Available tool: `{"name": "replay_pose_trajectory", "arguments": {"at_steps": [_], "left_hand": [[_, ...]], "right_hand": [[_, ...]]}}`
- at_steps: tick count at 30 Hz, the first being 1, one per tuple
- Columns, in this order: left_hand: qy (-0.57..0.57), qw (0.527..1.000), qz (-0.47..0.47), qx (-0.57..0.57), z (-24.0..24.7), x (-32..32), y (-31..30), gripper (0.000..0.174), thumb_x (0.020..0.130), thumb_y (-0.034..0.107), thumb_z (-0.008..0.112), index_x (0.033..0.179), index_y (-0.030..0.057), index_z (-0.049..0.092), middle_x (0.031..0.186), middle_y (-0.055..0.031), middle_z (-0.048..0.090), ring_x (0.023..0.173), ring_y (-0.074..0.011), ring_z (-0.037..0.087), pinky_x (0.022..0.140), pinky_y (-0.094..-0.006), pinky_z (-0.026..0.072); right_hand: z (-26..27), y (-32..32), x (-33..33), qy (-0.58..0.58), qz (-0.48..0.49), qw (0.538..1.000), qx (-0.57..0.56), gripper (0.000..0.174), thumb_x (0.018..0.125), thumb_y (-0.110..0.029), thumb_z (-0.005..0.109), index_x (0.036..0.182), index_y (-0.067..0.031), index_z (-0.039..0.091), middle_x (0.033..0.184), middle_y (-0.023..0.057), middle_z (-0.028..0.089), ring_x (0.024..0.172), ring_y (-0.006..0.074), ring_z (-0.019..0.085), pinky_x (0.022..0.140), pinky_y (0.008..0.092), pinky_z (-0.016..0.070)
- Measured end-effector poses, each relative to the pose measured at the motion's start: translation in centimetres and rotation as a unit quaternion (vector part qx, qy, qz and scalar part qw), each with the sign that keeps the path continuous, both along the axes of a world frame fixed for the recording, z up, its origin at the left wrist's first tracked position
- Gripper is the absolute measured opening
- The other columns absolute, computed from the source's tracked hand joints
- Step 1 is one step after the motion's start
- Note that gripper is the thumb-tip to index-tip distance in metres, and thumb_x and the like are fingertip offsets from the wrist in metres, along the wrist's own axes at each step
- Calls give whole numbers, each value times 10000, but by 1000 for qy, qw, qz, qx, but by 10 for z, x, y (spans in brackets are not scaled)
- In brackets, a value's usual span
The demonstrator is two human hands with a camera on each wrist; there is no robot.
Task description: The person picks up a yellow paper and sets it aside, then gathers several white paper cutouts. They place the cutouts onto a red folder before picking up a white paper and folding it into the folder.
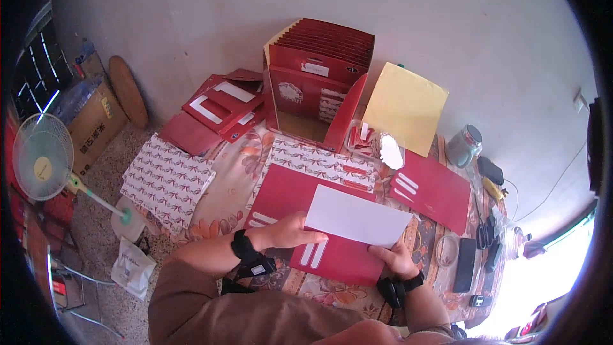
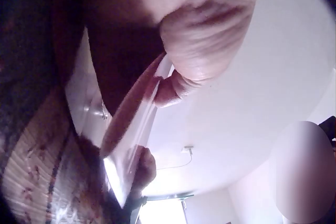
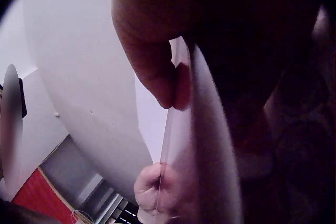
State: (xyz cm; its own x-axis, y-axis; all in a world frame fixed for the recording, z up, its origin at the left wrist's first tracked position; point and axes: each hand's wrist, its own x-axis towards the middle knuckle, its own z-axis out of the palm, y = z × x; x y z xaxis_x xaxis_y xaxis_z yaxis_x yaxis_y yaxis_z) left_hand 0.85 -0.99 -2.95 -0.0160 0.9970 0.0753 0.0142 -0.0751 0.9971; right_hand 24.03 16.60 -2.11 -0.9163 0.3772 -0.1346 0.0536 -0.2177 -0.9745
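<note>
A white rectangular sheet (image 1: 357, 215) is held at its near corners by both hands. My left hand (image 1: 287, 232) grips the left corner, thumb along the near edge. At the right corner my right hand (image 1: 397, 259) pinches the sheet, thumb on top. In the right wrist view, the thumb (image 3: 155, 85) presses against the sheet's bent edge (image 3: 202, 124). In the left wrist view, the thumb (image 2: 170, 90) lies over the glossy sheet (image 2: 118, 176). Beneath the sheet is a red panel (image 1: 345, 267) with white rounded strips; the sheet hides part of it.
A red accordion file box (image 1: 319, 73) stands at the back. Left of it lie red folder pieces (image 1: 198, 134) and patterned sheets (image 1: 167, 176). Right are a plastic tray (image 1: 361, 144), a yellow board (image 1: 405, 105), another red panel (image 1: 434, 198), a grey-green jar (image 1: 465, 145) and scissors (image 1: 486, 233).
</note>
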Motion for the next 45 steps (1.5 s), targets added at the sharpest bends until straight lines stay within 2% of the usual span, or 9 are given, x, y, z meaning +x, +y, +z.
{"name": "replay_pose_trajectory", "arguments": {"at_steps": [8, 12, 13, 14, 17, 22, 27, 32, 45], "left_hand": [[-35, 999, -6, -11, 3, 1, 0, 337, 882, 162, 628, 1195, 59, 556, 1086, -19, 611, 1026, -107, 548, 898, -293, 445], [-48, 998, 34, 23, 7, 5, 0, 268, 875, 124, 625, 1133, 58, 586, 1006, -9, 633, 934, -102, 583, 838, -285, 479], [-61, 998, 36, -4, 10, 6, -2, 275, 885, 112, 596, 1147, 31, 576, 1035, 8, 614, 971, -87, 540, 871, -278, 444], [-51, 997, 52, 9, 8, 7, -1, 223, 883, 99, 594, 1096, 34, 596, 981, 22, 617, 927, -80, 548, 848, -268, 449], [-59, 998, 38, -1, 11, 3, -1, 160, 877, 98, 598, 1027, 39, 605, 920, 32, 607, 871, -64, 546, 807, -259, 454], [-43, 998, 53, -5, 12, 4, -1, 175, 860, 126, 620, 1019, 54, 606, 950, 17, 615, 914, -80, 552, 834, -285, 452], [-70, 997, 36, 17, 9, 2, 0, 171, 870, 72, 595, 1035, 37, 620, 944, 20, 625, 883, -67, 564, 797, -253, 468], [-116, 993, 26, -24, 12, 1, 1, 73, 847, 85, 624, 909, 51, 645, 865, 14, 639, 813, -69, 569, 757, -252, 460], [-109, 993, 40, -18, 12, 2, -1, 171, 856, 79, 629, 1025, 59, 644, 905, 3, 650, 853, -80, 592, 776, -256, 485]], "right_hand": [[6, -1, -1, 20, 3, 1000, 15, 437, 822, 38, 607, 1242, -10, 493, 1156, 11, 565, 1047, 110, 514, 905, 267, 408], [-2, 3, 0, 11, -13, 1000, 1, 478, 816, 20, 625, 1267, -16, 469, 1171, 21, 560, 1065, 118, 509, 914, 274, 410], [-3, 3, 1, 6, -3, 1000, 22, 493, 814, 13, 632, 1276, -16, 460, 1177, 25, 558, 1080, 123, 503, 923, 282, 409], [-4, -1, 1, -4, -28, 998, -57, 508, 813, 4, 641, 1284, -12, 452, 1191, 36, 558, 1115, 142, 500, 944, 298, 407], [8, -9, -4, 5, -31, 995, -91, 503, 817, 19, 630, 1286, -7, 451, 1198, 36, 559, 1121, 147, 508, 945, 301, 409], [16, -10, -5, -6, -11, 993, -114, 477, 825, 55, 600, 1277, -22, 465, 1197, 33, 560, 1081, 124, 523, 918, 281, 419], [9, -5, -4, -11, -9, 995, -99, 416, 829, 59, 597, 1227, -29, 513, 1146, 17, 581, 1045, 111, 535, 894, 278, 435], [7, -4, -3, -4, 5, 995, -103, 396, 835, 47, 603, 1218, -25, 531, 1132, 15, 594, 1036, 110, 542, 906, 280, 429], [7, -1, 1, 2, 37, 998, -45, 335, 853, 40, 587, 1185, -7, 581, 1126, 26, 612, 1014, 110, 548, 897, 274, 428]]}}
